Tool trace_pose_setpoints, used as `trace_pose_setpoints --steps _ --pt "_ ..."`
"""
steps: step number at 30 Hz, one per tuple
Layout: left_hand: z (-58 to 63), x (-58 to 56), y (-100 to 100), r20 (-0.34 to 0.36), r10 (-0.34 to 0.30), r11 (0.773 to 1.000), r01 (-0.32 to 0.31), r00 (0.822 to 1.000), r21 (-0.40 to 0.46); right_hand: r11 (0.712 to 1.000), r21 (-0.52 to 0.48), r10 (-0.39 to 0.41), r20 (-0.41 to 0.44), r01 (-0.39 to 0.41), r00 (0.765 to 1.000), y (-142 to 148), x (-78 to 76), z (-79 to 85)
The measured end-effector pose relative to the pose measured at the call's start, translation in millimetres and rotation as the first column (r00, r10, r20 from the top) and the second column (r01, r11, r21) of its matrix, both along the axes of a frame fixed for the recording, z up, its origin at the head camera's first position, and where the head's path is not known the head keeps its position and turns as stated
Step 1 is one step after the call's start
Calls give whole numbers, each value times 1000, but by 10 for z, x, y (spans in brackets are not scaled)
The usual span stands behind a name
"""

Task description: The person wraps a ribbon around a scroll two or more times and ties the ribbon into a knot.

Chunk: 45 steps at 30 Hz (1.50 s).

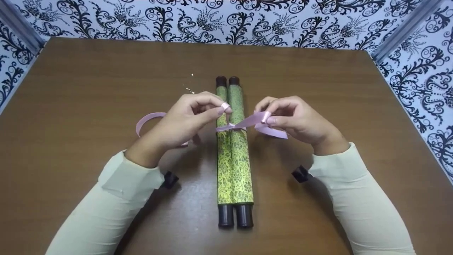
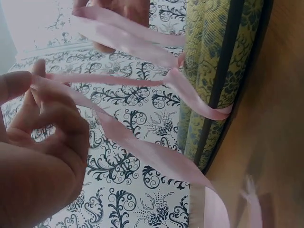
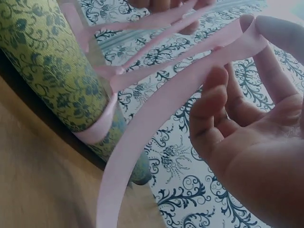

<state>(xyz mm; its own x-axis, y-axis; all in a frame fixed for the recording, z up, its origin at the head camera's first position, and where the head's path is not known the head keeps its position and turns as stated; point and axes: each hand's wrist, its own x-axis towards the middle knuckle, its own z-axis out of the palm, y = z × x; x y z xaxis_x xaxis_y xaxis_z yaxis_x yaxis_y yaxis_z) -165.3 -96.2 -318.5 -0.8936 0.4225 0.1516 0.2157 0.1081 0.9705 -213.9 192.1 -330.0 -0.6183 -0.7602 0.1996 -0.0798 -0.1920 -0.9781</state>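
A scroll (image 1: 242, 173) in yellow-green floral fabric lies lengthwise on the table, its two rolls side by side with dark knobs at both ends. Around its middle runs a pink ribbon (image 1: 248, 120), crossed on top. My left hand (image 1: 182, 117) pinches one length of it between thumb and fingertips, just above the left roll. To the right, my right hand (image 1: 299, 118) pinches a folded loop of the same ribbon. Both lengths are drawn up from the crossing in the left wrist view, and a loose tail of ribbon (image 3: 128, 142) hangs down in the right wrist view.
The brown wooden table (image 1: 106, 74) extends around the scroll. Tiny pale bits (image 1: 190, 90) lie beyond my left hand. A white wall with black scrollwork (image 1: 205, 21) borders the table's far edge. Black wrist devices (image 1: 300, 174) protrude under both cream sleeves (image 1: 354, 198).
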Motion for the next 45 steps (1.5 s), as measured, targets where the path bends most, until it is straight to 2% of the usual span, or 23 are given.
trace_pose_setpoints --steps 4,8,13,22,32,39,45 --pt "-42 -10 60 -75 19 1000 -19 997 -2 998 -61 -26 9 26 1000 -42 13 -11" --pt "-76 -10 99 -97 25 1000 -24 995 20 990 -121 -65 14 66 998 -66 22 -15" --pt "-70 9 115 -105 22 999 -18 994 48 986 -141 -86 35 90 996 -102 57 16" --pt "13 87 136 -105 -21 991 34 994 130 983 -173 -60 45 67 997 -127 95 48" --pt "29 99 147 -57 -25 975 37 998 218 973 -225 -47 57 59 997 -148 101 46" --pt "-24 54 155 -56 6 985 3 998 170 976 -199 -77 59 87 995 -152 86 19" --pt "-51 39 150 -68 10 989 1 998 149 979 -160 -125 38 130 991 -149 78 -4"
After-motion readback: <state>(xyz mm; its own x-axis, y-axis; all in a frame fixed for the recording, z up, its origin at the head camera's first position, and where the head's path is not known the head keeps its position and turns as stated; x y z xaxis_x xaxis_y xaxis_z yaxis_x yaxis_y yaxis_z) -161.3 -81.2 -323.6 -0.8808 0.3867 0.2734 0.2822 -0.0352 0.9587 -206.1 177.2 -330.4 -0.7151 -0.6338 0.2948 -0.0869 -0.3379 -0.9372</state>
